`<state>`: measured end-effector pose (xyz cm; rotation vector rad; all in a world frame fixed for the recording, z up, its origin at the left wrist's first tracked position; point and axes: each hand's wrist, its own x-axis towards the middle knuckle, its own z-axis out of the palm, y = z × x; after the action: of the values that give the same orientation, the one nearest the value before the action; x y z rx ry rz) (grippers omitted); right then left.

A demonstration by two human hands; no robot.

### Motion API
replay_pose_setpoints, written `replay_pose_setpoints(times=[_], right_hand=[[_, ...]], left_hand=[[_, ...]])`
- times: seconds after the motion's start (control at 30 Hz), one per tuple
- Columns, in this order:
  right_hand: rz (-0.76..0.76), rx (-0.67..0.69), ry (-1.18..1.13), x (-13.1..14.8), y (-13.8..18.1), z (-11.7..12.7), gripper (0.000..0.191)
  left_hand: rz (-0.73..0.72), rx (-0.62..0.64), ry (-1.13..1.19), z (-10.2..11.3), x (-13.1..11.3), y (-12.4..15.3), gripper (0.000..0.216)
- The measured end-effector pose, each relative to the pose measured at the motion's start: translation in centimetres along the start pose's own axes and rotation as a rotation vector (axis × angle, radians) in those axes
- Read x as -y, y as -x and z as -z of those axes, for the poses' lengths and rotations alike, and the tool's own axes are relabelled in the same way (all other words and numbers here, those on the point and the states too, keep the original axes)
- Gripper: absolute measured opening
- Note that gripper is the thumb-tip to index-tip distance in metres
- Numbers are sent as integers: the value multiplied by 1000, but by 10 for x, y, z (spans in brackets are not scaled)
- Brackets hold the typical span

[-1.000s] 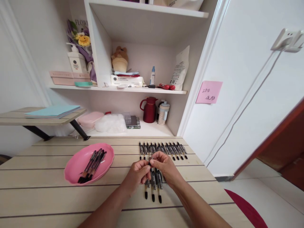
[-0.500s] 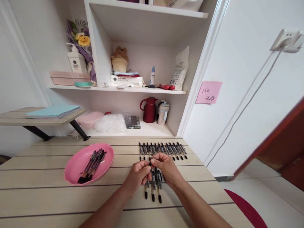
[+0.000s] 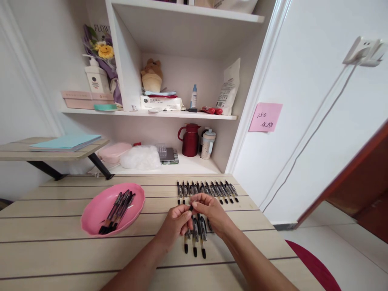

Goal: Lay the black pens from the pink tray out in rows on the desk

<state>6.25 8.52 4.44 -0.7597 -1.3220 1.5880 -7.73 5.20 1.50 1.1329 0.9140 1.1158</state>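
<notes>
My left hand [image 3: 175,223] and my right hand [image 3: 211,213] meet above the wooden table [image 3: 60,250], fingertips pinched together on one small black pen [image 3: 191,205] held between them. Under the hands lies a short row of black pens [image 3: 195,242]. A longer row of black pens [image 3: 209,189] lies just beyond the fingertips. To the left sits a pink plate [image 3: 103,204] holding several more black pens [image 3: 117,211].
Behind the table stands a white shelf unit with a red jug [image 3: 190,140], a white cup [image 3: 207,144], a pink box [image 3: 114,151] and a plastic bag [image 3: 141,157]. A small raised desk [image 3: 45,147] carries a blue folder. At right are a white wall, a pink note [image 3: 266,117] and a red mat [image 3: 315,266].
Both hands stay pinched on the pen in nearly the same spot; the view has shifted slightly.
</notes>
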Motion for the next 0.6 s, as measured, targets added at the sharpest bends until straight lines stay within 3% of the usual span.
replay_pose_setpoints(times=[0.6], right_hand=[[1, -7, 43, 0, -1, 1, 21]], left_hand=[[20, -6, 18, -1, 0, 0, 24]])
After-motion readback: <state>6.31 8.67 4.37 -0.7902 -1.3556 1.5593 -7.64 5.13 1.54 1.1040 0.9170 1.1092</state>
